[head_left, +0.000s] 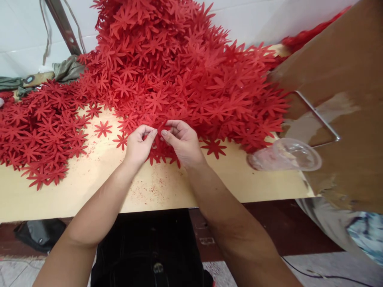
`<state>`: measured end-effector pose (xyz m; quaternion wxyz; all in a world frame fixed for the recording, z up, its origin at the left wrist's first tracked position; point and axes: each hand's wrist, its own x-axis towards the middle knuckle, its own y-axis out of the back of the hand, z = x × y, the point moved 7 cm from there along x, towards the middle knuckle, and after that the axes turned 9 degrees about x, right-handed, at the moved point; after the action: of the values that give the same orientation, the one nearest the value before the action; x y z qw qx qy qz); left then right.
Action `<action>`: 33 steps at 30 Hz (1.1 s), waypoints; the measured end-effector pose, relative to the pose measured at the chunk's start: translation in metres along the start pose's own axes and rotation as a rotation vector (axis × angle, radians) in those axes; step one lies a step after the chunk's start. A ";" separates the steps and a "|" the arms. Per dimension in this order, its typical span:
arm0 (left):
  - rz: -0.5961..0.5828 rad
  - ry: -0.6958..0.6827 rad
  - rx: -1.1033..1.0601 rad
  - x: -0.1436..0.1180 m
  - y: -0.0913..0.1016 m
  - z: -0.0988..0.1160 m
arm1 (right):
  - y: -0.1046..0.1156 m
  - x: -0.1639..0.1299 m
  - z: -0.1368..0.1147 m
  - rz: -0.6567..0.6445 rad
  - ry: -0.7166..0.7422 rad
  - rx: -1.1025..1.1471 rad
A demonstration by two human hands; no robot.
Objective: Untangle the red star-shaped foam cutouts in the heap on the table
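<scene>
The head view showed both bare hands at the near edge of a large heap point(167, 71) of red flowers, their fingertips almost meeting. The left hand point(141, 141) had thumb and forefinger pinched together on a red flower point(159, 138); the right hand point(182, 141) faced it with thumb and forefinger slightly apart beside a red petal, and whether it gripped could not be told. The flower between them lay against the front of the heap and merged with its colour, so its outline was unclear.

The heap's other flowers were flat and bright red, with narrow, pointed petals radiating from a small centre, layered at every angle. A loose flower point(103, 128) lay just left of the heap, showing its whole star shape on the pale yellow worktop point(89, 169). In front of the heap, red crumbs point(152, 187) were scattered. Left of it spread a smaller pile point(44, 127) of similar flowers, darker in tone. To the heap's right, a clear plastic cup point(284, 155) lay sideways by a brown panel point(353, 119). Behind the heap rose a white wall point(254, 20).
</scene>
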<state>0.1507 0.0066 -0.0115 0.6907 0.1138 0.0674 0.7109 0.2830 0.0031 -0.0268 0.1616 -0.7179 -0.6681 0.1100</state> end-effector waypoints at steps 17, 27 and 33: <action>-0.303 0.314 -0.363 -0.007 -0.019 -0.015 | -0.003 0.001 -0.001 0.006 0.058 -0.060; -0.198 0.177 -0.209 -0.005 -0.018 -0.013 | -0.002 -0.006 -0.021 0.055 0.186 -0.266; -0.173 0.174 -0.239 -0.004 -0.017 -0.016 | -0.002 -0.004 -0.015 0.054 0.145 -0.137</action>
<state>0.1625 0.0046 -0.0318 0.7494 -0.0376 0.0515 0.6590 0.2862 -0.0019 -0.0129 0.1568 -0.7513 -0.6409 0.0161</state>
